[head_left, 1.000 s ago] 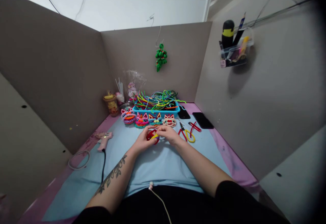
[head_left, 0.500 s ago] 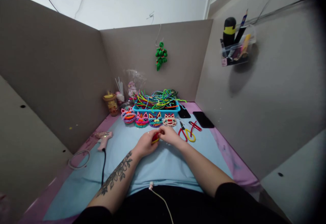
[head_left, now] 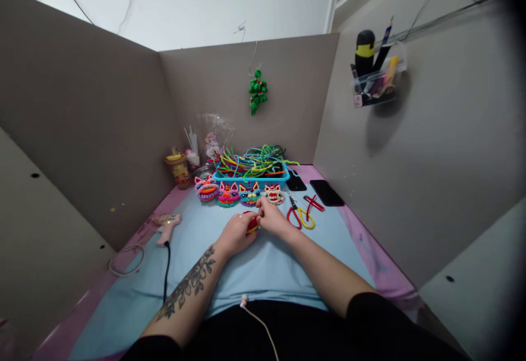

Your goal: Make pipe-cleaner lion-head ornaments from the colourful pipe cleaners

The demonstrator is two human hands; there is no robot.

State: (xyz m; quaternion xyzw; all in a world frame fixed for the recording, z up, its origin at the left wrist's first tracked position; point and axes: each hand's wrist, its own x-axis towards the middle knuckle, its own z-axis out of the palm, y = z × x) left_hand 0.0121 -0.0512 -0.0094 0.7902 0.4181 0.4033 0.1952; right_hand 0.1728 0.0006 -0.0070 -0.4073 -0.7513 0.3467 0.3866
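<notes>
My left hand is closed around a small red and yellow piece, which looks like pipe-cleaner work and is partly hidden by the fingers. Against its right side my right hand pinches with thumb and forefinger; whatever lies between those fingertips is too small to make out. Just beyond the hands stand several fuzzy lion-like heads: a purple-orange one, a pink one, a blue one and a cream one. Scissors with one red and one yellow handle lie right of my right hand.
A blue basket of colourful pipe cleaners stands at the back. A pink glue gun with its cord lies left on the blue cloth. Phones and a red-handled tool lie right. Grey partitions enclose the table.
My right hand has risen slightly, its fingers lifting from the red and yellow piece. More of that piece shows in my left hand. The view has shifted a little.
</notes>
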